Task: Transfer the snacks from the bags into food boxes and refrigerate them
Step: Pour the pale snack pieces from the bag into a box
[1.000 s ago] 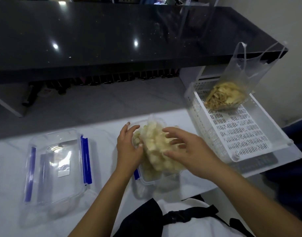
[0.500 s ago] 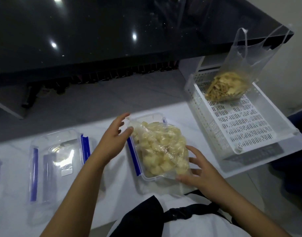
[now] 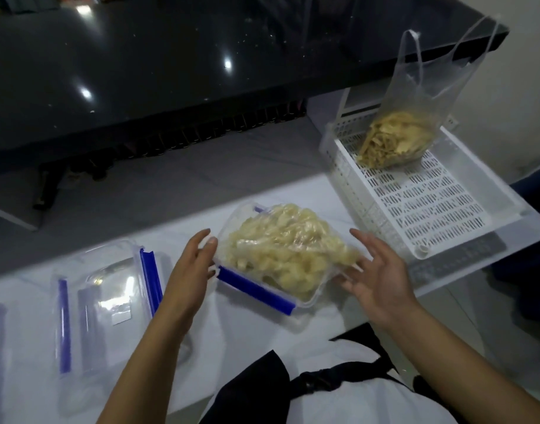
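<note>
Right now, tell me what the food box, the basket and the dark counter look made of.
Food box: clear, glossy hard plastic, apparently; contents show through, blue clip on its side.
Basket: white, matte moulded plastic, judging by its regular slotted floor.
Dark counter: polished stone or a stone-look surface, black with pale flecks and sharp lamp reflections; which one is unclear.

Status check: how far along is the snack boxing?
Done: pale snacks sit in the open food box, seemingly still in plastic. In hand: left hand touches the box's side, right hand open beside it. Left: lid lies apart on the table, second bag waits in the white basket, nothing refrigerated.
</note>
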The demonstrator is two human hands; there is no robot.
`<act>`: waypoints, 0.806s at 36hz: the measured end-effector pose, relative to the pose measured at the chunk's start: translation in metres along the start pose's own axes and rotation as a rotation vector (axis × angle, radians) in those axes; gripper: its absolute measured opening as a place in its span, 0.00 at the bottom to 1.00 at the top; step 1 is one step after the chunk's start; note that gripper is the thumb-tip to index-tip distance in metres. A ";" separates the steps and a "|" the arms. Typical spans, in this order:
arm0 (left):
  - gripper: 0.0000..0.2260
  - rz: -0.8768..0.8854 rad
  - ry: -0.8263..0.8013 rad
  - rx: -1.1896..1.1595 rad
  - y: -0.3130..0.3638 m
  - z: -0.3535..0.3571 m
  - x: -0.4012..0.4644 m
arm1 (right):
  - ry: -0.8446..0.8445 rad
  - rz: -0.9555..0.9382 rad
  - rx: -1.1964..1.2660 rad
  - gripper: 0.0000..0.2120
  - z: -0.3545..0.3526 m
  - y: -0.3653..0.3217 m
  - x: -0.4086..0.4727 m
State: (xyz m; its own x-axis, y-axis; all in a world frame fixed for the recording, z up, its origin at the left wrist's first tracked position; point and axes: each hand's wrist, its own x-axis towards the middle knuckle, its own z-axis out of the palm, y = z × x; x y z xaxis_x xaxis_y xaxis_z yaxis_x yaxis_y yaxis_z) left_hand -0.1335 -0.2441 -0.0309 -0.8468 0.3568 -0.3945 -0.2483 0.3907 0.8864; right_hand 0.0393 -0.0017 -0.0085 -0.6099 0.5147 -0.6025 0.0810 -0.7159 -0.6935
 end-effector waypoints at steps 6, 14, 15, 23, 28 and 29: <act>0.33 0.123 0.052 0.179 -0.010 0.002 -0.044 | -0.004 -0.118 -0.154 0.22 -0.009 -0.010 0.013; 0.19 0.428 0.019 0.315 0.013 0.018 -0.034 | 0.030 -0.302 -0.457 0.07 -0.023 -0.007 0.017; 0.18 0.450 0.021 0.331 0.017 0.020 -0.029 | 0.025 -0.315 -0.494 0.08 -0.024 -0.008 0.018; 0.07 0.479 -0.068 0.413 0.034 0.016 0.000 | 0.030 -0.447 -0.575 0.07 -0.030 -0.012 0.014; 0.08 0.471 -0.156 0.328 0.042 -0.002 -0.009 | 0.011 -0.475 -0.625 0.07 -0.038 -0.016 0.003; 0.09 0.485 -0.171 0.306 0.046 -0.006 -0.011 | -0.022 -0.485 -0.645 0.07 -0.036 -0.019 0.001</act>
State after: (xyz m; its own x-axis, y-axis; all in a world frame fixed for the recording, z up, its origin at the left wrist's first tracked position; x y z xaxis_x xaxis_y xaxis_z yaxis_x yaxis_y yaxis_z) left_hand -0.1386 -0.2354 0.0155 -0.7357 0.6771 -0.0182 0.3163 0.3671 0.8748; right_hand 0.0659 0.0296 -0.0096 -0.7090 0.6838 -0.1727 0.2384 0.0018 -0.9712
